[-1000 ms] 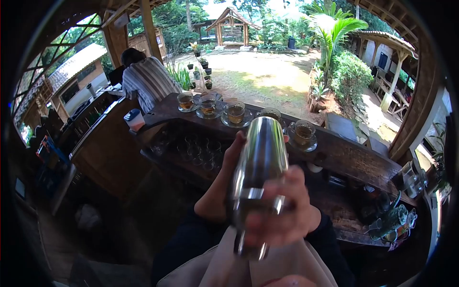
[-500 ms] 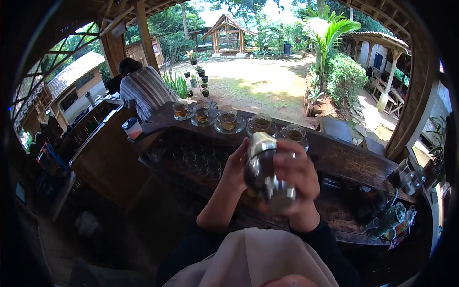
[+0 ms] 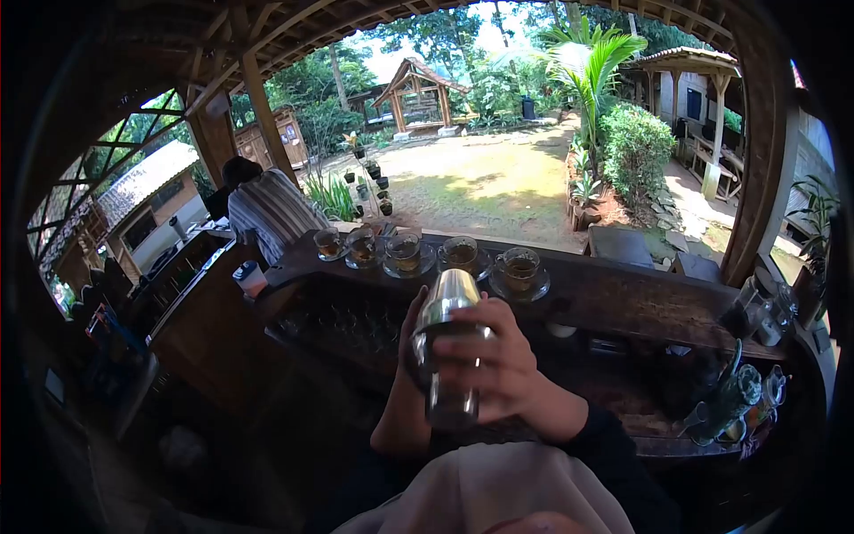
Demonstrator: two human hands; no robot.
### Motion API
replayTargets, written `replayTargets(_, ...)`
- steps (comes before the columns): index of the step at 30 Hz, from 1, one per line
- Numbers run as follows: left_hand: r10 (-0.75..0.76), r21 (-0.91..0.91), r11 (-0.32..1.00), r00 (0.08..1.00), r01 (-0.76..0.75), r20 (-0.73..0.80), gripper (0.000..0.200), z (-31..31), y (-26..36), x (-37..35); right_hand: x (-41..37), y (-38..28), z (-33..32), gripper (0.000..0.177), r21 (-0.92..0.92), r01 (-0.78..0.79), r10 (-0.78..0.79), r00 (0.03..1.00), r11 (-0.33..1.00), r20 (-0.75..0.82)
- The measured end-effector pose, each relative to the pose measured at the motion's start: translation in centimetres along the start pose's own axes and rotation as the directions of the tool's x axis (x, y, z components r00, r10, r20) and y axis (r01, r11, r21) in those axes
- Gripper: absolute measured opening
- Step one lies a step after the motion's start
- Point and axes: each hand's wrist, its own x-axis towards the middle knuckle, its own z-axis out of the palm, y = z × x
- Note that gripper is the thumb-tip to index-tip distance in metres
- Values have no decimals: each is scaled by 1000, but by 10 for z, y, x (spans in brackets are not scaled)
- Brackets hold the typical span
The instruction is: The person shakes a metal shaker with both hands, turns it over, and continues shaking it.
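In front of my chest, a shiny metal cocktail shaker is held up between both hands, over the near side of the wooden counter. My right hand wraps around its front and right side, the fingers slightly blurred. From the left and behind, my left hand grips it, with most of the fingers hidden by the metal. Just beyond the shaker, glass cups of amber drink stand on saucers in a row, among them a middle cup and a right-end cup.
The dark wooden counter runs across, with upside-down glasses on a shelf beneath it. Glass jars and a green glass pitcher stand at the right. A person in a striped shirt leans over at the left, near a lidded cup.
The shaker and both hands have moved left and changed tilt. My right hand now covers more of its front. The whole view has shifted slightly.
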Motion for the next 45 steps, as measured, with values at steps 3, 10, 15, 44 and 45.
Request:
replayTargets(3,-67,172,985,900,-9,430,96,25,-19,-7,4,-30,-11,16,76,531,-532,847,844,-16)
replayTargets(10,132,-233,960,985,-155,-114,95,-68,-52,17,-30,42,14,47,-90,-417,422,905,904,51)
replayTargets(15,-87,-455,884,994,109,68,97,-34,-39,2,-9,-1,-7,42,53,-263,245,944,963,220)
replayTargets(44,182,-338,912,968,-233,-175,55,-86,44,-24,-49,54,87,45,23,-620,621,783,784,-48)
replayTargets(45,109,-406,898,979,-170,-171,52,-90,54,-22,-47,52,84,46,14,-523,522,852,853,25)
